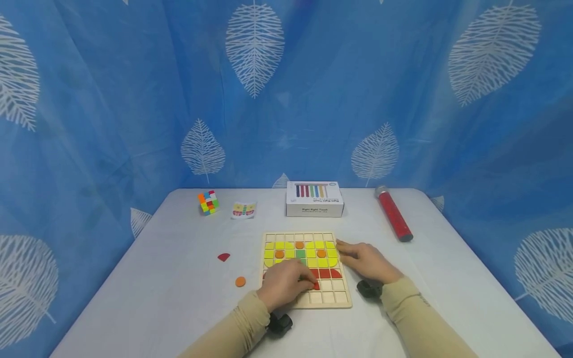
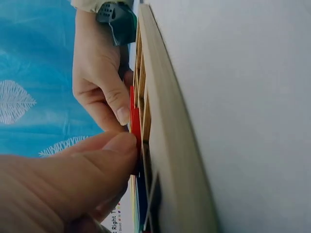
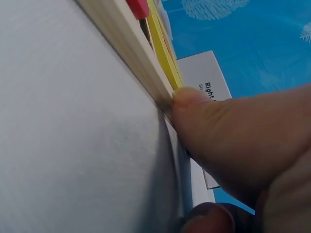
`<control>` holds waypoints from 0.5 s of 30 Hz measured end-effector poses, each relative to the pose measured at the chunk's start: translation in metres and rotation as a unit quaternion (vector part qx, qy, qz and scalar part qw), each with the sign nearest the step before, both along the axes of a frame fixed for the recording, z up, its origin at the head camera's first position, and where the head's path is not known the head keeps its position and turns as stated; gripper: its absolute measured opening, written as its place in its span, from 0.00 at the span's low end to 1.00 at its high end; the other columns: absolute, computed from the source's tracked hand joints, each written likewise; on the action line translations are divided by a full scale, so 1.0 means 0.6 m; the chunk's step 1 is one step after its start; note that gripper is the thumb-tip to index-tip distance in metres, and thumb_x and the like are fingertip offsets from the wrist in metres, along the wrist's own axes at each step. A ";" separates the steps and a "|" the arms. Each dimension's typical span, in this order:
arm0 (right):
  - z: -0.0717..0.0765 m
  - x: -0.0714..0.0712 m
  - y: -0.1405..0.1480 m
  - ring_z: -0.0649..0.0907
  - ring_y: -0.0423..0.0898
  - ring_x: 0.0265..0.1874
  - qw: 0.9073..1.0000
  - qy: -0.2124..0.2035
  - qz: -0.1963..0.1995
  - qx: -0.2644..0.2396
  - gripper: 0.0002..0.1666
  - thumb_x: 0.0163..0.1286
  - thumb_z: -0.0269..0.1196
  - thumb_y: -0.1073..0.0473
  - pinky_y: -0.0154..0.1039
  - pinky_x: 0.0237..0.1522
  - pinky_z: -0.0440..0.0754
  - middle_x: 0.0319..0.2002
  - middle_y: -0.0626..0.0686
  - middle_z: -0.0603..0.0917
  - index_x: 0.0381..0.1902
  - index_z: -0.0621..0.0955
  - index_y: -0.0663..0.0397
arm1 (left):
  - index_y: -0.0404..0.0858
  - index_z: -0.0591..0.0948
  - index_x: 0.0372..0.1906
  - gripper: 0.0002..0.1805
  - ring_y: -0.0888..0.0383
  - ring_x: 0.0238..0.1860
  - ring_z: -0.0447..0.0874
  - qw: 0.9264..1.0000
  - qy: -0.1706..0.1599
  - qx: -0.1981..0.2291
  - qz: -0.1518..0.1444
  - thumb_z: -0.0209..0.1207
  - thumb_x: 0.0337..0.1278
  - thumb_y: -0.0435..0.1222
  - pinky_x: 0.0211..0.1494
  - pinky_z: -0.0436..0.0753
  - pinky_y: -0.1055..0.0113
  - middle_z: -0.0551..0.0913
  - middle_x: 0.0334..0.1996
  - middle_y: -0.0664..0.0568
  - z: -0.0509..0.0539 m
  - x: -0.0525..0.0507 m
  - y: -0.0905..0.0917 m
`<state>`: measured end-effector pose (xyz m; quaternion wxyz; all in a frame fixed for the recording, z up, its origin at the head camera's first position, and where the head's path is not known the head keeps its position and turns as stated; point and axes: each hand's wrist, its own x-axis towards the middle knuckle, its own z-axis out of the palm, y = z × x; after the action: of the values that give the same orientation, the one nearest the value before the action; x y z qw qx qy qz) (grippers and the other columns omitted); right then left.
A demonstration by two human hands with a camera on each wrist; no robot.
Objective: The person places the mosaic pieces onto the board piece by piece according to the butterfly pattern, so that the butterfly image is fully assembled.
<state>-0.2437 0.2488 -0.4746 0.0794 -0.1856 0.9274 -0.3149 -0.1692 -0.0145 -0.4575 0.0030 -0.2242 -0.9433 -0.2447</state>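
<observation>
A wooden grid board point(image 1: 338, 285) lies on the table, filled with yellow, green, orange and red flat pieces in its upper rows. My left hand point(image 1: 285, 282) reaches over its lower part and pinches a small red piece point(image 2: 135, 128) between thumb and fingertips, low over the grid cells. The fingers hide some of the piece and the cells around it. My right hand point(image 1: 368, 261) rests along the board's right side with extended fingers. In the right wrist view its thumb point(image 3: 192, 104) presses on the board's wooden edge.
Left of the board lie a red quarter-circle piece point(image 1: 224, 257) and an orange disc point(image 1: 240, 282). Behind stand a puzzle cube point(image 1: 208, 203), a pattern card point(image 1: 243, 210) and a white box point(image 1: 315, 199). A red microphone point(image 1: 395, 215) lies at the back right.
</observation>
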 end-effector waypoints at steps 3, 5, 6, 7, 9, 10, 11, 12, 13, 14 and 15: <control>0.003 -0.002 0.005 0.69 0.59 0.75 1.000 -0.012 0.006 -0.001 0.29 0.73 0.65 0.51 0.63 0.73 0.65 0.73 0.46 0.73 0.71 0.77 0.45 | 0.61 0.92 0.36 0.04 0.72 0.31 0.74 1.000 0.000 0.000 -0.007 0.73 0.57 0.44 0.32 0.72 0.74 0.81 0.30 0.72 -0.001 -0.001 0.002; 0.003 -0.004 0.008 0.69 0.59 0.75 1.000 -0.019 0.009 -0.002 0.30 0.72 0.66 0.52 0.63 0.73 0.65 0.73 0.47 0.74 0.70 0.77 0.46 | 0.60 0.92 0.35 0.04 0.72 0.29 0.73 1.000 0.002 0.001 -0.010 0.73 0.57 0.43 0.32 0.71 0.74 0.81 0.29 0.72 -0.002 -0.003 0.004; 0.004 -0.005 0.010 0.70 0.59 0.75 1.000 -0.021 0.011 -0.002 0.30 0.72 0.66 0.52 0.63 0.73 0.65 0.73 0.47 0.74 0.70 0.77 0.46 | 0.60 0.92 0.35 0.04 0.71 0.29 0.72 1.000 0.003 0.000 -0.011 0.73 0.58 0.43 0.31 0.70 0.73 0.80 0.29 0.72 -0.002 -0.003 0.005; 0.003 -0.006 0.011 0.70 0.59 0.75 1.000 -0.021 0.013 -0.002 0.31 0.71 0.67 0.53 0.63 0.73 0.65 0.73 0.47 0.74 0.70 0.77 0.46 | 0.59 0.92 0.36 0.04 0.71 0.28 0.72 1.000 0.004 -0.001 -0.012 0.73 0.58 0.43 0.31 0.70 0.74 0.80 0.29 0.72 -0.002 -0.003 0.005; 0.003 -0.007 0.013 0.70 0.59 0.74 1.000 -0.023 0.016 -0.002 0.31 0.70 0.68 0.53 0.63 0.72 0.66 0.73 0.47 0.74 0.70 0.77 0.46 | 0.60 0.92 0.36 0.04 0.71 0.29 0.72 1.000 0.009 -0.002 -0.011 0.73 0.58 0.43 0.30 0.70 0.73 0.80 0.29 0.72 -0.001 -0.003 0.004; 0.003 -0.008 0.013 0.70 0.59 0.74 1.000 -0.024 0.017 -0.003 0.32 0.70 0.68 0.53 0.63 0.72 0.66 0.73 0.47 0.74 0.70 0.77 0.46 | 0.59 0.92 0.36 0.04 0.71 0.30 0.74 1.000 0.014 -0.002 -0.008 0.73 0.58 0.44 0.30 0.71 0.74 0.81 0.30 0.72 0.000 -0.003 0.001; 0.002 -0.008 0.013 0.70 0.59 0.74 1.000 -0.026 0.017 -0.004 0.32 0.70 0.69 0.52 0.63 0.72 0.66 0.73 0.47 0.74 0.70 0.77 0.46 | 0.59 0.92 0.37 0.04 0.71 0.30 0.75 1.000 0.016 0.000 0.000 0.72 0.59 0.44 0.31 0.72 0.73 0.82 0.31 0.71 0.003 -0.004 -0.003; 0.002 -0.009 0.013 0.70 0.58 0.74 0.999 -0.027 0.017 -0.003 0.32 0.69 0.69 0.52 0.63 0.72 0.66 0.73 0.47 0.74 0.70 0.77 0.45 | 0.58 0.92 0.38 0.04 0.70 0.32 0.76 1.000 0.018 0.003 0.012 0.72 0.59 0.44 0.32 0.73 0.72 0.83 0.32 0.70 0.007 -0.004 -0.010; 0.002 -0.009 0.013 0.70 0.58 0.75 0.999 -0.028 0.017 -0.003 0.33 0.69 0.69 0.52 0.63 0.72 0.66 0.73 0.47 0.74 0.70 0.77 0.45 | 0.58 0.92 0.39 0.04 0.69 0.34 0.78 0.999 0.022 0.006 0.030 0.72 0.59 0.45 0.34 0.75 0.71 0.84 0.34 0.69 0.010 -0.006 -0.020; 0.001 -0.009 0.013 0.70 0.58 0.75 0.999 -0.030 0.016 -0.002 0.33 0.69 0.70 0.52 0.63 0.72 0.66 0.73 0.46 0.74 0.71 0.77 0.45 | 0.56 0.92 0.40 0.05 0.67 0.35 0.79 0.998 0.022 0.011 0.054 0.71 0.60 0.45 0.36 0.77 0.70 0.84 0.36 0.68 0.015 -0.008 -0.032; 0.001 -0.010 0.012 0.70 0.58 0.75 0.999 -0.031 0.015 -0.002 0.33 0.68 0.70 0.52 0.62 0.72 0.66 0.73 0.46 0.74 0.71 0.77 0.44 | 0.55 0.91 0.42 0.06 0.65 0.37 0.80 0.996 0.020 0.016 0.082 0.71 0.60 0.46 0.38 0.78 0.68 0.85 0.37 0.66 0.020 -0.011 -0.047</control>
<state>-0.2496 0.2560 -0.4739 0.1126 -0.1898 0.9210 -0.3209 -0.1757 -0.0427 -0.4454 0.0455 -0.1504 -0.9544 -0.2540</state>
